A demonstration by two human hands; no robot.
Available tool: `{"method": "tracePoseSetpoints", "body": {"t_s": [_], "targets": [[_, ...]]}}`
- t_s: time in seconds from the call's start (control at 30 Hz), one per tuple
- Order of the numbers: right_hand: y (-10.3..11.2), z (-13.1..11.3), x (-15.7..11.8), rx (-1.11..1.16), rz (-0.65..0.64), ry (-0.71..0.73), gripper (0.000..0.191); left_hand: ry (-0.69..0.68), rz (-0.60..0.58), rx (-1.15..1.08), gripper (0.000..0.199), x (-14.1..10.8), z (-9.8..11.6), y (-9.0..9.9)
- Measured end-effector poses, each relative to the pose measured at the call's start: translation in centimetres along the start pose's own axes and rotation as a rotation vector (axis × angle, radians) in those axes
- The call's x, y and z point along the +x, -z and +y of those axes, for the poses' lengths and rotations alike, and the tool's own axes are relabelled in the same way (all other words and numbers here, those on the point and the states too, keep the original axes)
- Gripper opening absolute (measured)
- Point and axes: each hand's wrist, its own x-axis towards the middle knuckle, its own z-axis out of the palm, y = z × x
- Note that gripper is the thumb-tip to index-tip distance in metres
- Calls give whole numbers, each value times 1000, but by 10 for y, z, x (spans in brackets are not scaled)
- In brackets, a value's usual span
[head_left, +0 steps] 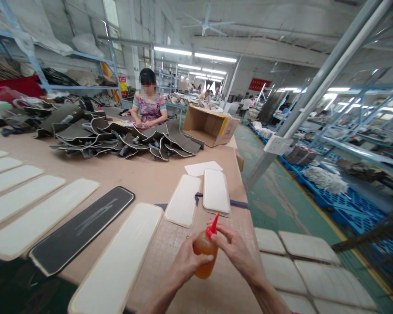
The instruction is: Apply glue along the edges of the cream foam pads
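My left hand point(187, 258) is wrapped round a squeeze bottle point(205, 247) of amber liquid, held upright above the near part of the table. The fingers of my right hand point(233, 247) close round the bottle's red nozzle cap point(211, 229). Just beyond the bottle lies a small stack of white rounded panels point(216, 190), with a single white panel point(182, 200) to its left. A long white panel point(121, 257) with a yellowish border lies left of my hands. Beside that is a black panel point(85, 229) with a pale smear on its middle.
Several white panels point(42, 218) line the table's left side. Dark curved pieces point(127, 137) are heaped across the middle, near an open cardboard box point(205, 126). A person point(149, 104) works behind the heap. A metal post point(301, 109) and more pale panels point(309, 266) are to the right.
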Motion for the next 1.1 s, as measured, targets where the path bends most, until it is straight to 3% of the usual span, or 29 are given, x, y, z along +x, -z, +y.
{"method": "tracePoseSetpoints", "body": {"t_s": [0.13,0.3,0.5,0.83,1.1], "targets": [[4,-8,-2,20,-5,12,36,-69,7,66,51,1,10,-3],[6,-20,-8,57,-19,31,39,-89,-9,125,64,-3,22,-7],[15,-23,-11,-42,-54,79,33,-165,-136,26,72,-7,13,-7],[25,-26,-14,-182,-124,72,39,-132,-241,-55,70,-6,11,-3],[16,-22,-13,-303,30,105,41,-84,-299,-127,65,-4,23,-6]]}}
